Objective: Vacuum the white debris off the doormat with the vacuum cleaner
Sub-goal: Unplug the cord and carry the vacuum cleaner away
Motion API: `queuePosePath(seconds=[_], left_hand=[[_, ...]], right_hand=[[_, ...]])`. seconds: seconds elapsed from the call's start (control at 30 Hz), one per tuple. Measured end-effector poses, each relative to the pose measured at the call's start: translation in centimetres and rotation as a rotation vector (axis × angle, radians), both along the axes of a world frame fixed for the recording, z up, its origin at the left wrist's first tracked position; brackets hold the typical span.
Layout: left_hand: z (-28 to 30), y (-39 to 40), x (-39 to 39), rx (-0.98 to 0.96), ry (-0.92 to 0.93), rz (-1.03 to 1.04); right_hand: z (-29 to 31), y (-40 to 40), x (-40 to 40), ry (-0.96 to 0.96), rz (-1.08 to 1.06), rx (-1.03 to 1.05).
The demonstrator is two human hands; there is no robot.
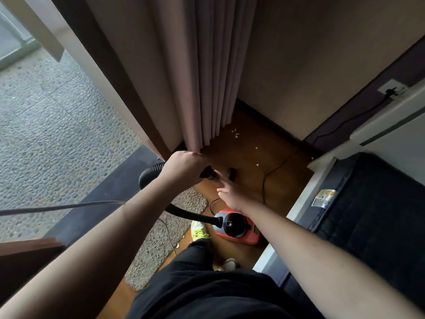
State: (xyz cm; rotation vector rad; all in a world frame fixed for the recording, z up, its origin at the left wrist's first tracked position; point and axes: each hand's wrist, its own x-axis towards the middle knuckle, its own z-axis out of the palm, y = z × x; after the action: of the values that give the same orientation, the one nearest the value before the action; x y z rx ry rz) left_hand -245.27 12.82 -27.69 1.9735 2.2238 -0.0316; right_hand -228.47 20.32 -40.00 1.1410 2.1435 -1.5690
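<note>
A red canister vacuum cleaner (239,231) with a black top sits on the wooden floor beside my feet. Its black ribbed hose (150,173) loops up to my left hand (181,168), which grips the black handle end of the hose. My right hand (230,194) hovers just below and right of that handle with fingers spread, holding nothing. The grey speckled doormat (158,240) lies under my left arm, partly hidden by it and my legs. White debris (236,135) lies scattered on the wood floor by the curtain; a small white bit sits at the mat's edge (177,245).
A beige curtain (197,72) hangs down ahead, touching my left hand. A black power cord (271,173) snakes across the floor to a wall socket (392,89). A dark mattress or bed (377,212) stands at the right. A pebbled balcony floor (53,125) lies left, beyond the door threshold.
</note>
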Motion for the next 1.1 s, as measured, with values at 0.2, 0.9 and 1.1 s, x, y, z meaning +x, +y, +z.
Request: queuePosePath(seconds=[0.2, 0.9, 1.1], left_hand=[[-0.3, 2.1, -4.6, 0.03, -0.069, -0.033], [0.1, 6.6, -15.8, 0.042, -0.023, -0.183], [0.8, 9.6, -21.1, 0.048, 0.035, -0.134]], right_hand=[[0.9, 1.6, -5.1, 0.039, -0.05, -0.032], [0.4, 5.8, -17.1, 0.015, -0.084, 0.268], [-0.7, 7.4, -23.7, 0.024, -0.248, 0.245]])
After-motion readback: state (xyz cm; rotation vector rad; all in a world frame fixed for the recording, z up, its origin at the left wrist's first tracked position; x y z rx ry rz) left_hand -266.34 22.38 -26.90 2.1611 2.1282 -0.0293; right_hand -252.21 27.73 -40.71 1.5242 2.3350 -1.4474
